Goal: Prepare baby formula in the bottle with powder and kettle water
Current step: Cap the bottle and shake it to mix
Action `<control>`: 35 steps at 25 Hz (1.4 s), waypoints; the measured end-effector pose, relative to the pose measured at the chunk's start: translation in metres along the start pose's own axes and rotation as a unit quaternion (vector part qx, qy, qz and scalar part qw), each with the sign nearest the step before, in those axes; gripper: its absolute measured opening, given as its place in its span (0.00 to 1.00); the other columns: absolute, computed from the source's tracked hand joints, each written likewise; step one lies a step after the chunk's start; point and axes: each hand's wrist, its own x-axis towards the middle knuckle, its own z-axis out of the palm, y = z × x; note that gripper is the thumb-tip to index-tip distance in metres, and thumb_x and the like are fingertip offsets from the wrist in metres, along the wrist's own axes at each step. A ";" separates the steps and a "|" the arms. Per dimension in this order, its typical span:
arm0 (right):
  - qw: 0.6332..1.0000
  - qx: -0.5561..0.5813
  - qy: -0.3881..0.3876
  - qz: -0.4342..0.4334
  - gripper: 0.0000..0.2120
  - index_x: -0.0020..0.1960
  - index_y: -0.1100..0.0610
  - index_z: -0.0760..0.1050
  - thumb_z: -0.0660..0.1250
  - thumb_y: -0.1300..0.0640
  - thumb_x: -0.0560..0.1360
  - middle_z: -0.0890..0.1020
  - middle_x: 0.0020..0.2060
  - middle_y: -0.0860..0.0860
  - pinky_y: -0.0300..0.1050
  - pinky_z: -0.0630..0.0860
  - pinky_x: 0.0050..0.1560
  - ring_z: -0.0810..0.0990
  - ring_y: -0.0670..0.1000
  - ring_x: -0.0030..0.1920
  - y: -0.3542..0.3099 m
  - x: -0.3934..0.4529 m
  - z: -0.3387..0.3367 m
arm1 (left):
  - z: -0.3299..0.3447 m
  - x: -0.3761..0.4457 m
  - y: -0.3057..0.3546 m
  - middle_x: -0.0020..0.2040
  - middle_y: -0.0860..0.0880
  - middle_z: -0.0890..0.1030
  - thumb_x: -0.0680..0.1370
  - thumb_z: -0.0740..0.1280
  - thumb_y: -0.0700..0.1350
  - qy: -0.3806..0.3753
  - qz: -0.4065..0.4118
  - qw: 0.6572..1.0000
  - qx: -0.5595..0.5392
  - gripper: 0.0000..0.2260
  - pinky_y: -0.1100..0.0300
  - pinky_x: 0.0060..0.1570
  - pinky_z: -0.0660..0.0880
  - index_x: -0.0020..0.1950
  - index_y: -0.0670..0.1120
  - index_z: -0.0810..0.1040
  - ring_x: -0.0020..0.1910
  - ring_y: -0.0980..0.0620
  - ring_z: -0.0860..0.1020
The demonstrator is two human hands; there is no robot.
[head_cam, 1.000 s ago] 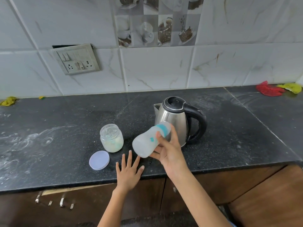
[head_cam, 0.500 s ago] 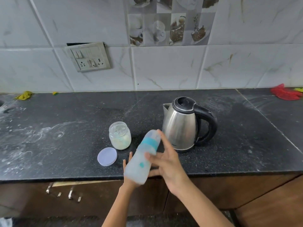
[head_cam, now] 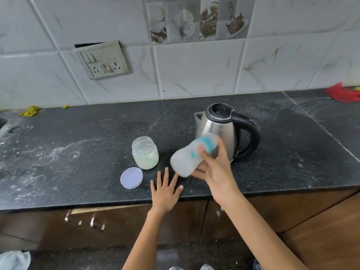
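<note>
Scanning from the left, we are looking at a dark countertop (head_cam: 78,145) smeared with whitish powder marks, with a switch panel (head_cam: 101,60) on the tiled wall at about eleven o'clock from the hands. Next we are meeting the round lid (head_cam: 131,177), lying flat and just beside the open powder jar (head_cam: 145,153), which is standing upright at one o'clock from it, partly filled with pale powder.

Our left hand (head_cam: 165,192) is resting flat at the counter's front edge, fingers straight and spread, holding nothing. At two o'clock from it, our right hand (head_cam: 215,172) is gripping the baby bottle (head_cam: 192,153), fingers curled round its body; the bottle is tilted in the air, blurred, teal collar pointing towards the kettle (head_cam: 220,131), which is standing closed just behind.

We are judging that the task is nearly finished: the bottle looks capped and cloudy, and we seem to be shaking the mix. Closing the jar is what remains.

We are finding no readable writing; the bottle's teal mark is too blurred.
</note>
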 end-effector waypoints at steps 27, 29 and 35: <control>0.994 -0.077 -0.042 0.067 0.46 0.70 0.41 0.68 0.84 0.50 0.55 0.86 0.51 0.53 0.52 0.83 0.36 0.87 0.59 0.49 0.020 -0.025 0.000 | 0.007 -0.001 -0.001 0.80 0.50 0.39 0.81 0.54 0.56 -0.001 -0.009 0.999 0.053 0.31 0.41 0.73 0.35 0.78 0.55 0.39 0.78 0.46 0.38; 0.999 -0.010 0.001 0.044 0.39 0.69 0.45 0.71 0.80 0.50 0.60 0.85 0.54 0.55 0.50 0.83 0.36 0.87 0.58 0.49 0.013 -0.013 -0.008 | 0.003 -0.001 0.000 0.79 0.51 0.39 0.81 0.52 0.59 0.000 -0.011 0.997 0.078 0.29 0.41 0.73 0.39 0.76 0.60 0.38 0.78 0.45 0.38; 0.981 0.118 0.000 0.151 0.33 0.68 0.55 0.73 0.75 0.55 0.64 0.85 0.54 0.58 0.48 0.84 0.37 0.87 0.56 0.49 0.000 -0.014 -0.001 | -0.005 -0.003 0.005 0.80 0.50 0.42 0.82 0.51 0.59 -0.017 -0.013 0.999 0.028 0.26 0.41 0.73 0.38 0.78 0.57 0.48 0.78 0.45 0.38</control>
